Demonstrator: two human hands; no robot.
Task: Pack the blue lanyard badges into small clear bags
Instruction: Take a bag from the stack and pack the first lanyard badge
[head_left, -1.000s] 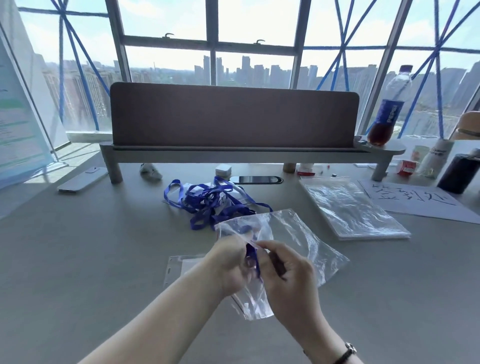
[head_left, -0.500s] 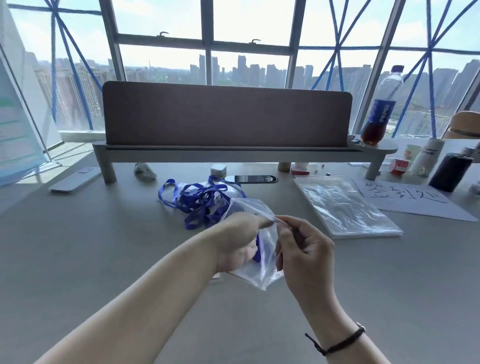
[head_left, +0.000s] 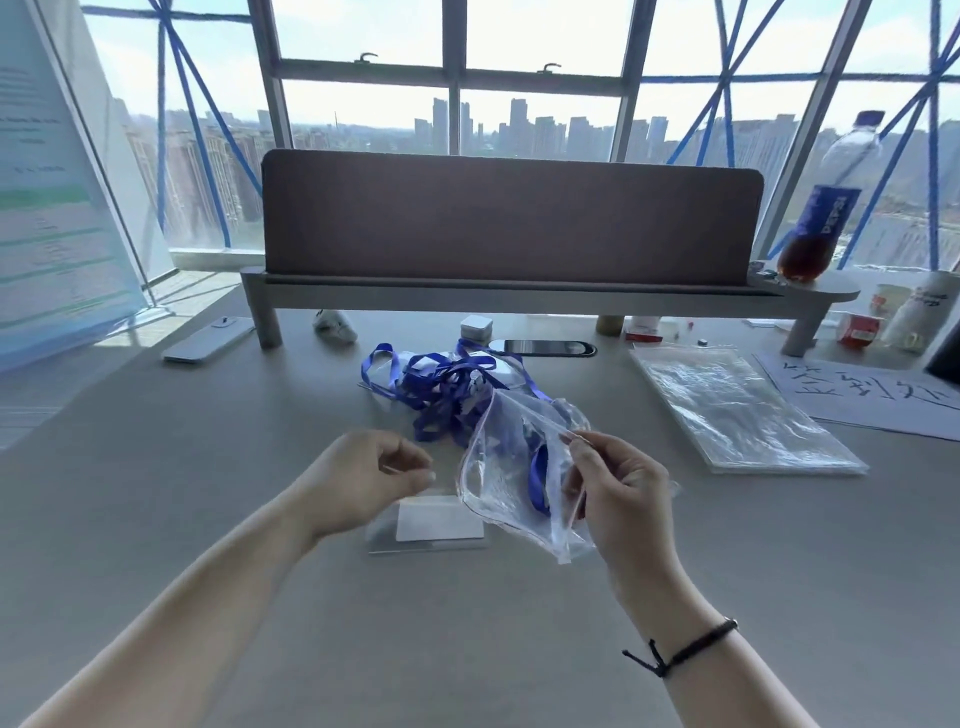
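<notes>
Fingers of my left hand (head_left: 363, 475) have just let go of the clear bag (head_left: 511, 467): half a second ago both hands were pinched together at its mouth, and now the left has drawn away to the side, loosely curled with thumb near forefinger and holding nothing that I can make out. My right hand (head_left: 618, 488) alone keeps the bag up off the desk (head_left: 156, 493), thumb and forefinger pinching its top edge by the zip strip. A loop of blue lanyard (head_left: 537, 480) shows through the plastic, so I judge the strap is in; whether the seal is pressed shut I cannot tell. A card holder (head_left: 434, 522) with a white insert lies flat on the desk just under the bag, and I cannot tell whether it belongs to this lanyard. If it does, it must still go in. Behind the bag waits the tangled pile of blue lanyard badges (head_left: 441, 384), and to the right the stack of empty bags (head_left: 737, 410), so most of the packing looks to be ahead. As for writing: the sheet of paper (head_left: 862, 395) at the far right bears large brushed Chinese characters, cut off by the frame edge; the cola bottle (head_left: 826, 208) on the shelf has a blue label too blurred to read; the poster (head_left: 47, 208) at left is too washed out to read.
</notes>
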